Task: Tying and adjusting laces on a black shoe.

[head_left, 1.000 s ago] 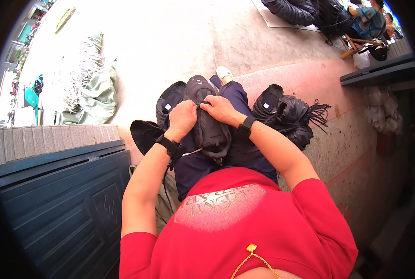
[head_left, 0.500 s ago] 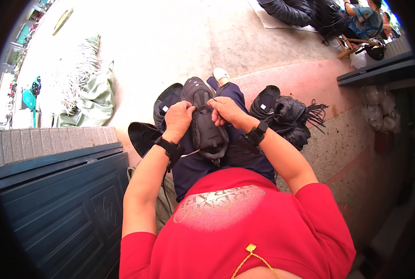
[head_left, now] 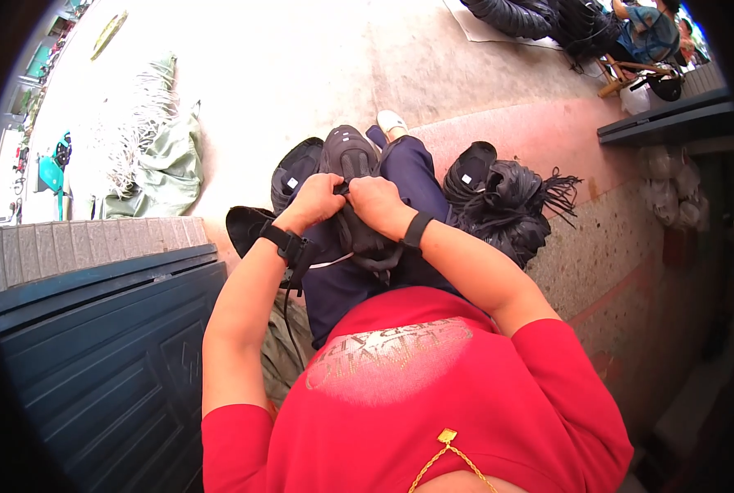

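A black shoe [head_left: 350, 149] lies lengthwise over my lap, toe pointing away and heel loop near my waist. My left hand [head_left: 316, 201] is closed in a pinch at the left edge of its lacing opening. Right beside it, my right hand [head_left: 377, 207] is closed with the knuckles up, covering the shoe's middle. A thin dark shoelace seems to run between the fingertips, though it is mostly hidden. Left of the shoe sits another black shoe piece [head_left: 297, 168], with a further dark one [head_left: 245, 230] nearer me.
To the right lies a pile of black shoe uppers [head_left: 498, 201] with dark laces fanning out. White strands lie by a pale green sack [head_left: 166, 164] at far left. Blue door panels [head_left: 112, 370] flank my left. Another person [head_left: 648, 34] sits at far right near black bundles [head_left: 548, 20].
My hands have come together over the shoe; the right one moved left and turned knuckles up. The strand that showed at its fingertips is now mostly covered.
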Available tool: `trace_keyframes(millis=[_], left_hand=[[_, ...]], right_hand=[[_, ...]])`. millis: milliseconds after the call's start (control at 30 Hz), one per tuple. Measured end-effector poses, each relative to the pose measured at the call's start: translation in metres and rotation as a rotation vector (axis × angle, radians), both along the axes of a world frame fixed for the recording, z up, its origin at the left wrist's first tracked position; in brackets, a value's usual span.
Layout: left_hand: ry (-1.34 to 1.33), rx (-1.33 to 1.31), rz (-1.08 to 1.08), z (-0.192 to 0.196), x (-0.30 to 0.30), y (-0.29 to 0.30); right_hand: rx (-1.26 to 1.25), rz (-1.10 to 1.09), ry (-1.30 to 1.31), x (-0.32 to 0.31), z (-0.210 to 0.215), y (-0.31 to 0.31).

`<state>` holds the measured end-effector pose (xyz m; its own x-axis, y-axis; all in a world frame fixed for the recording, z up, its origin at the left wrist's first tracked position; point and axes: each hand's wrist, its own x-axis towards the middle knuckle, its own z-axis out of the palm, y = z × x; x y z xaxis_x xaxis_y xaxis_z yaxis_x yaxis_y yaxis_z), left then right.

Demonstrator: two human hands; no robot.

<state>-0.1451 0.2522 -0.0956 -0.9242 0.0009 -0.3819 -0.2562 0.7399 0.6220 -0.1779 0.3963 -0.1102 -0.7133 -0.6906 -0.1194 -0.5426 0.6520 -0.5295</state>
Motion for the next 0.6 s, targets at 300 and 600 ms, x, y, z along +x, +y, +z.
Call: trace_keyframes(millis=[300,600], left_hand=[[0.061,0.226,0.094,-0.034,0.011,-0.012],[0.166,-0.107,-0.025,-0.025,0.009,0.007]], right_hand=[[0.212,0.264,0.283,0.011,0.009,-0.008],[0.138,0.235,0.219,0.001,0.005,-0.006]])
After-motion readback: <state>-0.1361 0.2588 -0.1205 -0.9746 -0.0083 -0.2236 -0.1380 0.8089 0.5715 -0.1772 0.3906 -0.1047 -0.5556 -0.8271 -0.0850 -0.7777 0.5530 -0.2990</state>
